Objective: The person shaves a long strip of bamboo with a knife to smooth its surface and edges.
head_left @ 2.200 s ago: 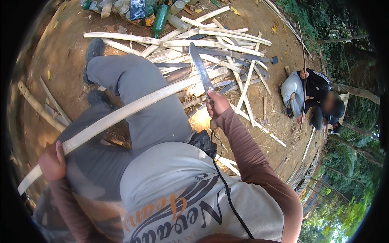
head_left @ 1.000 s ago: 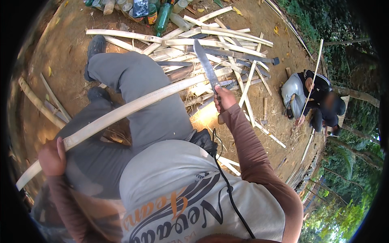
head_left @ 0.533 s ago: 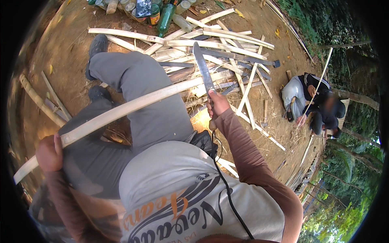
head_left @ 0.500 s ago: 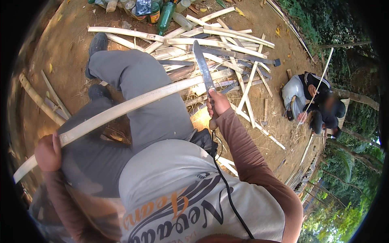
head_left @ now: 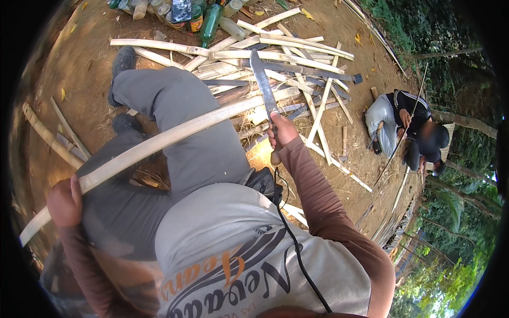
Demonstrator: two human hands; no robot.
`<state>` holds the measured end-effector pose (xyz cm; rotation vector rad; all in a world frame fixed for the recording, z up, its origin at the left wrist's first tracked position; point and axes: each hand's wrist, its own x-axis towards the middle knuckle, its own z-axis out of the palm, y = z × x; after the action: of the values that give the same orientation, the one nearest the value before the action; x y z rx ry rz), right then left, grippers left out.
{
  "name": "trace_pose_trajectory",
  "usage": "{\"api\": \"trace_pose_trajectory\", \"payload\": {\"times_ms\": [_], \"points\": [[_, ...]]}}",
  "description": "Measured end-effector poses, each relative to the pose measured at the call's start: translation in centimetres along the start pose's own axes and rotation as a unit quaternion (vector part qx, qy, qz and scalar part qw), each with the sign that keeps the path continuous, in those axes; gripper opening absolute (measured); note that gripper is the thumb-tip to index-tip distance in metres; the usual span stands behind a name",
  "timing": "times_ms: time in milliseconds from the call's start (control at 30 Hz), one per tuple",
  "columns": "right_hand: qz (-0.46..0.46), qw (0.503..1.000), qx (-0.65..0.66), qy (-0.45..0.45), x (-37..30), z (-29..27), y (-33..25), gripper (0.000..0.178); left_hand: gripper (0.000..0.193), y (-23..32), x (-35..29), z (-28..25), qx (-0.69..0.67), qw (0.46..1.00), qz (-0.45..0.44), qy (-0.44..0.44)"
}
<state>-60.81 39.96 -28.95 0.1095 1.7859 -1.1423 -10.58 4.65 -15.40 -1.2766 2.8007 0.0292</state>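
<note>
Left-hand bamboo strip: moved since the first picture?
No: the bamboo strip, still in the left hand, shows no clear shift against the strip pile.

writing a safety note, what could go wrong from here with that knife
The right hand holds a knife across the strip, near the right leg: a slip might reach it. Only the left hand grips the strip, which could twist. The cord looks close to the handle and might snag.

Brown earth (head_left: 85,69) formed the floor of this outdoor spot, scattered with yellow leaves (head_left: 307,14). Along the right side stood dense green foliage (head_left: 456,265), crossed by tree trunks (head_left: 466,122). Daylight brightened the leaves at lower right, while the upper-right greenery lay in deep shade.
</note>
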Motion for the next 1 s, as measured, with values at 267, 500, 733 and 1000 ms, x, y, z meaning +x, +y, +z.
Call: {"api": "trace_pose_trajectory", "payload": {"times_ms": [267, 500, 733, 1000], "points": [[0.04, 0.998, 0.024, -0.036, -1.5, 1.8, -0.5, 0.04, 0.049, -0.6, -0.1, 0.0, -0.011, 1.0, -0.012, -0.004], [0.006, 1.0, 0.002, 0.014, -0.1, -0.3, -1.3, 0.042, 0.05, 0.5, 0.1, 0.0, -0.021, 0.999, -0.021, -0.01], [0.016, 0.999, 0.037, 0.023, 0.6, -1.7, -1.2, 0.04, 0.049, 0.2, -0.1, 0.1, -0.014, 1.0, -0.005, 0.0], [0.019, 0.999, 0.041, 0.015, 0.9, -2.4, -0.9, 0.04, 0.05, 0.9, 0.2, 0.0, -0.01, 1.0, -0.012, 0.002]]}}
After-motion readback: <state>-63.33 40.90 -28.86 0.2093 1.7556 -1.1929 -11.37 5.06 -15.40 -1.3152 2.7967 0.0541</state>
